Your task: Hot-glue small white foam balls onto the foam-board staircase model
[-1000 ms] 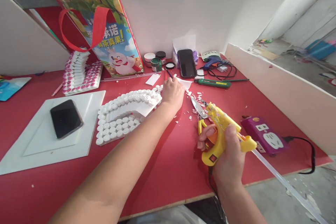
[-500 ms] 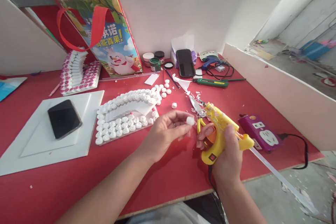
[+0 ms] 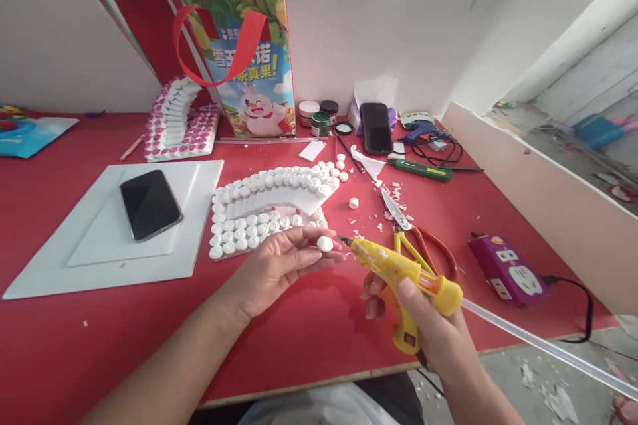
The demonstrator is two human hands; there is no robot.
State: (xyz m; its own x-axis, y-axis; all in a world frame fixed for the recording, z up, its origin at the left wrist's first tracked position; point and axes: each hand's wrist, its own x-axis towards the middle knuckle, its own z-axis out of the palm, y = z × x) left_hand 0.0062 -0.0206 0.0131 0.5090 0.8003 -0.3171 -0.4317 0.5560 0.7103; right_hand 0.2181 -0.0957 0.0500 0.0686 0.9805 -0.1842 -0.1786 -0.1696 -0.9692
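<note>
Between the fingers of my left hand (image 3: 284, 262) is a small white rosette (image 3: 325, 244), like those on the board. My right hand (image 3: 423, 312) grips a yellow hot glue gun (image 3: 393, 265) by its handle, its nozzle pointing left, close to the rosette. A clear glue stick (image 3: 543, 348) juts from the gun's back. Just behind my left hand lies a white board piece (image 3: 269, 202) with rows of white rosettes and a curved, stepped wall. One loose rosette (image 3: 353, 203) lies to its right, and several more sit by its far corner.
Scissors (image 3: 399, 209) with red and yellow handles lie behind the glue gun, among white scraps. A purple power strip (image 3: 508, 269) is at the right. At the left, a phone (image 3: 151, 204) rests on white boards (image 3: 199, 246). A pink-and-white piece (image 3: 179, 123) and a gift bag (image 3: 259, 66) stand behind.
The glue gun has swung left and levelled, its nozzle now near the rosette. My left hand has turned more palm-up. The whole view has shifted, uncovering the scissors.
</note>
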